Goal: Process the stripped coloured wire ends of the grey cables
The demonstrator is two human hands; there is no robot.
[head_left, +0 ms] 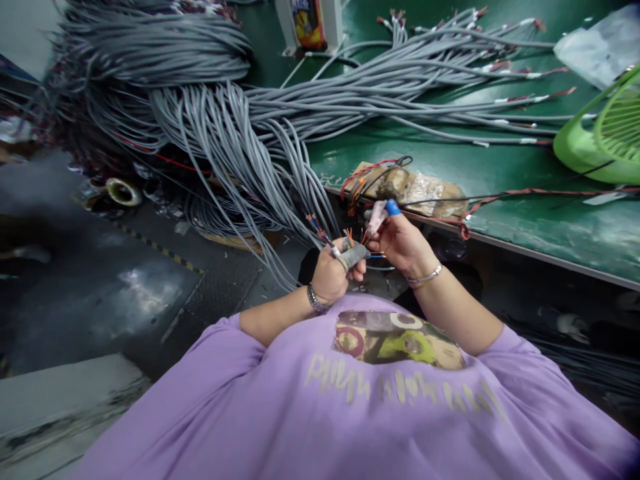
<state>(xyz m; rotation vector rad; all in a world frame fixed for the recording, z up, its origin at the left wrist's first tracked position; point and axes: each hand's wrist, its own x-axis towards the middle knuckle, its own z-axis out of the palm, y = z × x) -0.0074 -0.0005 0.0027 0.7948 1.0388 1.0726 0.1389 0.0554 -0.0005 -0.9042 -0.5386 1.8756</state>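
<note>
My left hand [331, 273] is closed around the stripped end of a grey cable [327, 241], with thin coloured inner wires [350, 235] fanning out above the fist. Tape wraps its fingertips. My right hand [400, 241] is right beside it, its taped and blue-capped fingers pinching those fine wires. Both hands are held just off the front edge of the green workbench [525, 220]. The cable runs up and left into a thick bundle of grey cables [240, 140].
More grey cables with stripped ends [450, 73] lie across the bench. A green fan [605, 133] stands at the right. A wrapped block with red and black wires [400, 187] sits at the bench edge. A tape roll [123, 192] lies on the dark floor at left.
</note>
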